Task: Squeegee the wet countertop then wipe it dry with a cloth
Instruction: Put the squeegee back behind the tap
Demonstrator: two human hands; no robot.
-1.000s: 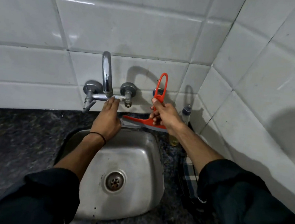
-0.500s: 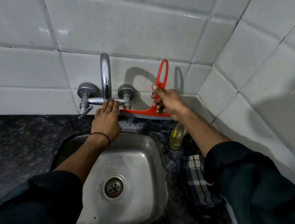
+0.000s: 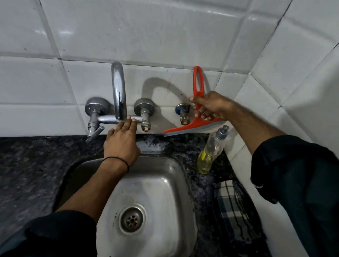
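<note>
My right hand [image 3: 211,106] grips the red squeegee [image 3: 198,83] by its looped handle, near the back wall. Its grey blade [image 3: 187,131] tilts, left end down, just above the dark speckled countertop [image 3: 17,166] behind the sink. My left hand [image 3: 121,142] lies flat, fingers together, with the fingertips touching the tap's crossbar [image 3: 108,119]. A white wet patch [image 3: 149,146] shows on the counter between my left hand and the blade. A dark checked cloth [image 3: 237,212] lies on the counter at the right of the sink.
A steel sink [image 3: 169,189] with a drain sits in the middle. A chrome spout [image 3: 118,89] rises from the wall tap. A small valve [image 3: 183,112] sticks out beside the squeegee. A bottle of yellow liquid [image 3: 209,152] stands at the back right corner. White tiled walls close the back and right.
My right hand has carried the squeegee right, away from the tap, and the blade has tilted. My left hand has stayed at the tap's crossbar.
</note>
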